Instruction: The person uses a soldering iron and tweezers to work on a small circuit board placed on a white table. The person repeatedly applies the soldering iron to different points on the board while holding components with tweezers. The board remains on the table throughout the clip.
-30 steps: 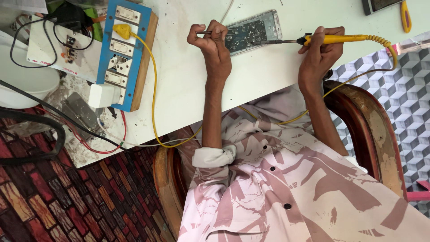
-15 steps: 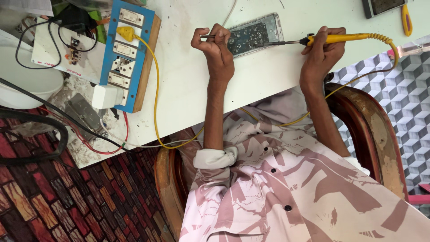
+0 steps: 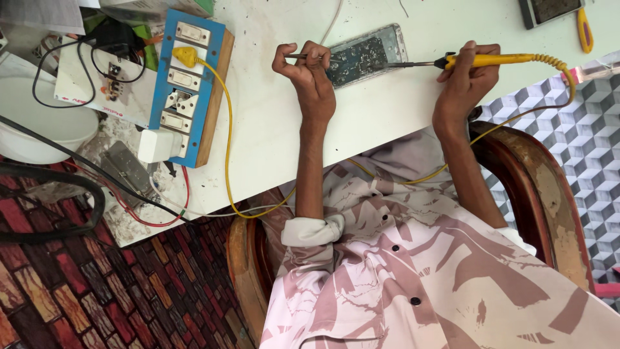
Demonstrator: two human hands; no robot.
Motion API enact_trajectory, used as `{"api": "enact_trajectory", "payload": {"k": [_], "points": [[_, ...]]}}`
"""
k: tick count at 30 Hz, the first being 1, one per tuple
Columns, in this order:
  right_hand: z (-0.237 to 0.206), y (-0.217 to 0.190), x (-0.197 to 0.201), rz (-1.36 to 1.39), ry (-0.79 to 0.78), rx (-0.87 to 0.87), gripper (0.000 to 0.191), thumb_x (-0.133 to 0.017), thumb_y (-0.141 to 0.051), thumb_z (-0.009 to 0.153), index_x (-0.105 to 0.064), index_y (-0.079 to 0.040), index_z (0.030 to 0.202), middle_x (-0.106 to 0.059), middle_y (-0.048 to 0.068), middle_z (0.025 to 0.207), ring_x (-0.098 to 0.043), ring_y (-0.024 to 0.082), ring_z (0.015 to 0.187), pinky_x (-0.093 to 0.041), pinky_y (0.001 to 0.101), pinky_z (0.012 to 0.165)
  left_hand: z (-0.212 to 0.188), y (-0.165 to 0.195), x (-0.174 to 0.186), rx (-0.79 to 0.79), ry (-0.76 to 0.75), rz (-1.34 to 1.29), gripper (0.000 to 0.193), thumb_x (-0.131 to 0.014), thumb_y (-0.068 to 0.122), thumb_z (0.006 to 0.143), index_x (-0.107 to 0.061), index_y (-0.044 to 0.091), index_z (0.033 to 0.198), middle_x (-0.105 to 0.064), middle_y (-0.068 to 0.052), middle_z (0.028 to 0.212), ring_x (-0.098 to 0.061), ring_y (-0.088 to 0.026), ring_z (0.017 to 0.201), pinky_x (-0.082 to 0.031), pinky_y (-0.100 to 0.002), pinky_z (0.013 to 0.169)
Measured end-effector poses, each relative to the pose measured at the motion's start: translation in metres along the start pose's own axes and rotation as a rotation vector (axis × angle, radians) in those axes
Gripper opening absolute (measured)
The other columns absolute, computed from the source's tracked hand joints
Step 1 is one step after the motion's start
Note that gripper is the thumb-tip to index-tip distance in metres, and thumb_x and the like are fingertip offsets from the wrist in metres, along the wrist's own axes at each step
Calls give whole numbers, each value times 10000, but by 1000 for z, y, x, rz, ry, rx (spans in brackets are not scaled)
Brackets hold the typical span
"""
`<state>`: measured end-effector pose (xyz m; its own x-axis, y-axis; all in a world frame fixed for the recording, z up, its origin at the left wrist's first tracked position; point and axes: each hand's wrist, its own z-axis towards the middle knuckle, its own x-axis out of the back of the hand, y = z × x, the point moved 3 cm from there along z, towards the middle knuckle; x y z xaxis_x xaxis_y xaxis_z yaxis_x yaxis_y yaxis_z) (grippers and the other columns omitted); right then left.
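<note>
An opened phone with its circuit board showing lies on the white table. My left hand pinches thin metal tweezers at the phone's left end. My right hand grips a yellow-handled soldering iron, whose metal tip rests on the board's right side. Its yellow cord curves off the table edge and back across my lap.
A blue switch-and-socket board with a yellow plug and a white adapter lies at the left, among black cables and a white bowl. Another device and a yellow-handled tool lie at top right. A wooden chair surrounds me.
Both hands stay at the phone with the same tools. The view has shifted slightly; my left hand sits a touch closer to the board.
</note>
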<state>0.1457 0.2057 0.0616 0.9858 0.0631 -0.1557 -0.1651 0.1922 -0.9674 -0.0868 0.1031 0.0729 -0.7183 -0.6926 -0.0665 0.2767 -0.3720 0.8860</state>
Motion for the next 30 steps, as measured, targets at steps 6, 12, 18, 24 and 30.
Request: {"api": "enact_trajectory", "payload": {"k": [6,12,18,24,30], "points": [[-1,-3,-2,2,-39,5,204,-527,-145,1196,-465,-30,1041,-504,46,845,-472,101,667,-479,266,632,1,1,0,33,-26,-85,180,-342,181,1169,-207,175,1288,-537,-74,808,-486,-154,771,-404,-296,739],[-2,-3,-1,6,-30,0,201,-540,-128,1182,-456,-33,1026,-499,41,806,-455,97,624,-444,256,599,-1,-1,1,39,-43,-80,176,-338,199,1179,-201,185,1288,-592,-84,841,-510,-143,782,-405,-295,738],[-5,-5,2,-6,-16,-4,211,-537,-118,1186,-448,-35,1013,-501,40,811,-454,101,612,-432,257,586,-2,1,0,49,-62,-96,159,-328,215,1174,-210,179,1274,-654,-111,894,-524,-135,777,-385,-276,705],[-4,-2,3,21,-21,-16,212,-554,-102,1177,-453,-38,1001,-500,39,812,-452,102,602,-426,261,569,-2,3,0,-13,-68,-9,173,-335,268,1184,-207,182,1264,-674,-110,905,-519,-130,765,-393,-283,739],[-1,2,3,66,-27,-18,213,-567,-105,1171,-462,-36,999,-492,35,776,-426,95,586,-417,260,560,-4,0,2,8,-11,-36,202,-329,304,1176,-209,177,1277,-664,-108,864,-477,-114,698,-371,-262,679]]}}
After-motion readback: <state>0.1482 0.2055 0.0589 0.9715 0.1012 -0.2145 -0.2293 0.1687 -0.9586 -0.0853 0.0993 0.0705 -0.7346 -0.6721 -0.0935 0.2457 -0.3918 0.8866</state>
